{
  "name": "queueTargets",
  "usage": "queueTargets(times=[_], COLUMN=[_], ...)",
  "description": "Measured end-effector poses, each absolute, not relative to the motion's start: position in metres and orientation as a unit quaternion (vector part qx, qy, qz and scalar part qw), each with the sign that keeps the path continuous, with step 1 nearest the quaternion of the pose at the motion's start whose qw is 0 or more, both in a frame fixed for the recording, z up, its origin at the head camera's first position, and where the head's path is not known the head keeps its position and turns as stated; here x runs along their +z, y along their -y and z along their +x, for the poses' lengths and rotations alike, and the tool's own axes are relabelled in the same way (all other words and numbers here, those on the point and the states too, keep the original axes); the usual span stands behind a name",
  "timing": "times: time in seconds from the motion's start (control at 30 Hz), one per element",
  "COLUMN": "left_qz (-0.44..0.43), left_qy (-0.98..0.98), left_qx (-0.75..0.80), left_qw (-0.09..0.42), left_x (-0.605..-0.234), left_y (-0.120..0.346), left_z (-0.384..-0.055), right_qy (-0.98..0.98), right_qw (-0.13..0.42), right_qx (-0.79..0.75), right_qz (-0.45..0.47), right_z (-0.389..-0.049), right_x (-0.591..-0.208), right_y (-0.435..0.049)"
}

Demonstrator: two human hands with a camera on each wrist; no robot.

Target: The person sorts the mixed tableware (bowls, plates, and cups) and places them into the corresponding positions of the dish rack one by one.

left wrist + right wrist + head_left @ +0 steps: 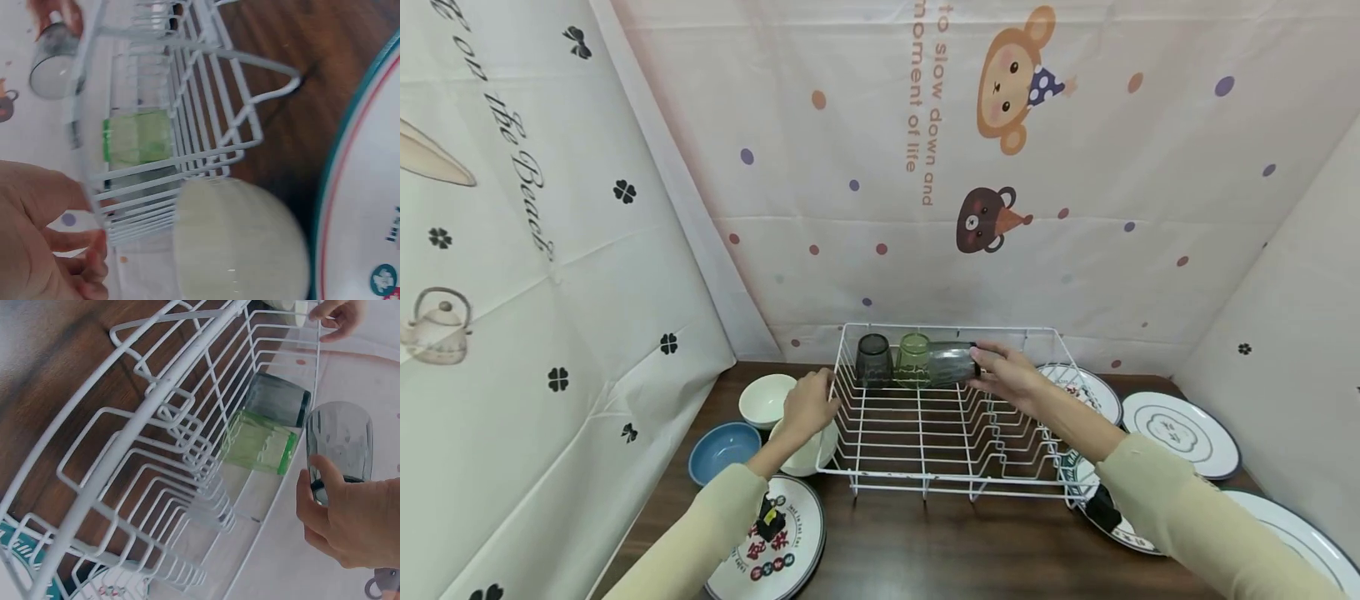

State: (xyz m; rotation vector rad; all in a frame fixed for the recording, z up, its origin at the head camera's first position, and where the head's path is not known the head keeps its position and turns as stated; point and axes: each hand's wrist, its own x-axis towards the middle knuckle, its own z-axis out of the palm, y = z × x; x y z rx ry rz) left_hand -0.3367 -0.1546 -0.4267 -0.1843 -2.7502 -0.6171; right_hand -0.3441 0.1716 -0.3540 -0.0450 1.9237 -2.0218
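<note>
A white wire dish rack (887, 477) stands on the table. My left hand (808, 406) grips the upper rim at its left end; in the left wrist view that hand (44, 234) has its fingers about the wire. Above the rack's back part, my right hand (1011, 379) holds a grey glass (951, 363) by its thick base, the glass lying sideways in the head view. Two glasses stand in the rack's back left: a dark grey glass (278, 400) and a green glass (259, 442). The held glass (340, 437) is apart from the rack wires in the right wrist view.
Left of the rack are a white bowl (766, 400), a blue bowl (724, 452) and a cream bowl (240, 240). Stacked plates (775, 550) lie at the front left. More plates (1183, 433) lie at the right. A printed cloth (865, 275) hangs behind.
</note>
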Motion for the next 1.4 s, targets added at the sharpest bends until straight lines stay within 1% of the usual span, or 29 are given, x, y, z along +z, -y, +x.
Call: queueTargets(times=[0.13, 0.33, 0.47, 0.6, 0.67, 0.77, 0.93, 1.2, 1.4], left_qz=[-0.062, -0.064, -0.054, -0.055, -0.055, -0.051, -0.042, -0.027, -0.035], left_qy=[0.961, 0.958, 0.954, 0.952, 0.953, 0.954, 0.954, 0.954, 0.95], left_qx=[-0.174, -0.158, -0.16, -0.158, -0.157, -0.16, -0.173, -0.194, -0.188], left_qw=[0.204, 0.229, 0.25, 0.255, 0.254, 0.249, 0.243, 0.226, 0.246], left_x=[-0.44, -0.456, -0.459, -0.46, -0.461, -0.462, -0.463, -0.463, -0.463], left_y=[0.15, 0.142, 0.138, 0.134, 0.133, 0.133, 0.137, 0.14, 0.137], left_z=[-0.327, -0.318, -0.318, -0.318, -0.317, -0.316, -0.317, -0.318, -0.322], right_qy=[-0.722, -0.818, -0.873, -0.893, -0.895, -0.897, -0.897, -0.902, -0.917], right_qw=[0.138, 0.058, 0.003, -0.066, -0.081, -0.081, -0.062, -0.032, -0.005], right_qx=[-0.677, -0.568, -0.463, -0.363, -0.327, -0.283, -0.237, -0.242, -0.234], right_qz=[-0.033, -0.071, -0.156, -0.257, -0.292, -0.33, -0.367, -0.356, -0.322], right_z=[-0.349, -0.354, -0.354, -0.357, -0.359, -0.364, -0.377, -0.391, -0.403], right_x=[-0.354, -0.365, -0.375, -0.382, -0.385, -0.39, -0.4, -0.413, -0.415], right_y=[-0.159, -0.133, -0.113, -0.091, -0.081, -0.068, -0.051, -0.037, -0.036])
